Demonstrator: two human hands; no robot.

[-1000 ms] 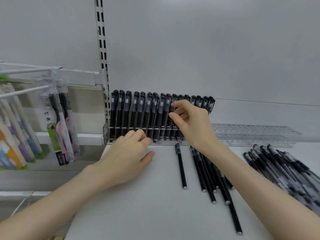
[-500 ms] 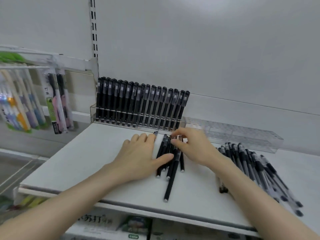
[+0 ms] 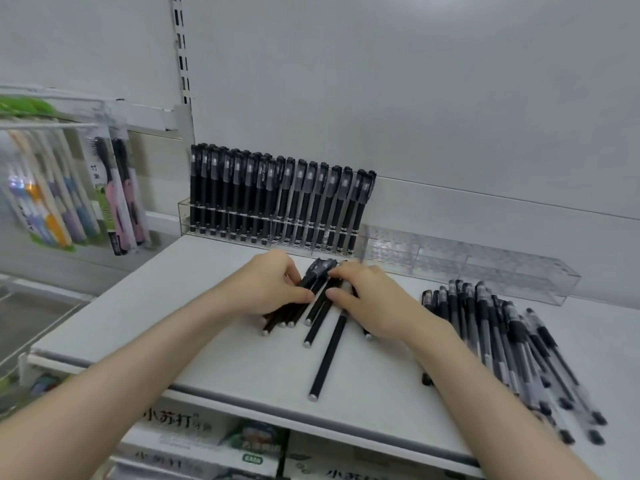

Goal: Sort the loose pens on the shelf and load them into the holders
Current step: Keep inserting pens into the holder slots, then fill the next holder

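1. Filled holder (image 3: 184, 218): at the back of the shelf (image 3: 156, 306), packed with upright black pens.
2. Left hand (image 3: 266, 285): in front of the filled holder, fingers curled round the loose black pens (image 3: 320, 303).
3. Right hand (image 3: 370, 303): before the filled holder's right end, fingers curled on the same bundle.
4. Clear-barrel pens (image 3: 502, 334): heaped well right of the filled holder.

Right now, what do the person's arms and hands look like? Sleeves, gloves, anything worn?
Nothing worn shows. The left arm and right arm are bare from the frame edge to the wrist, with no sleeves in view. The left hand and right hand have no gloves, and no watch, ring or wristband is visible. No markings can be made out.
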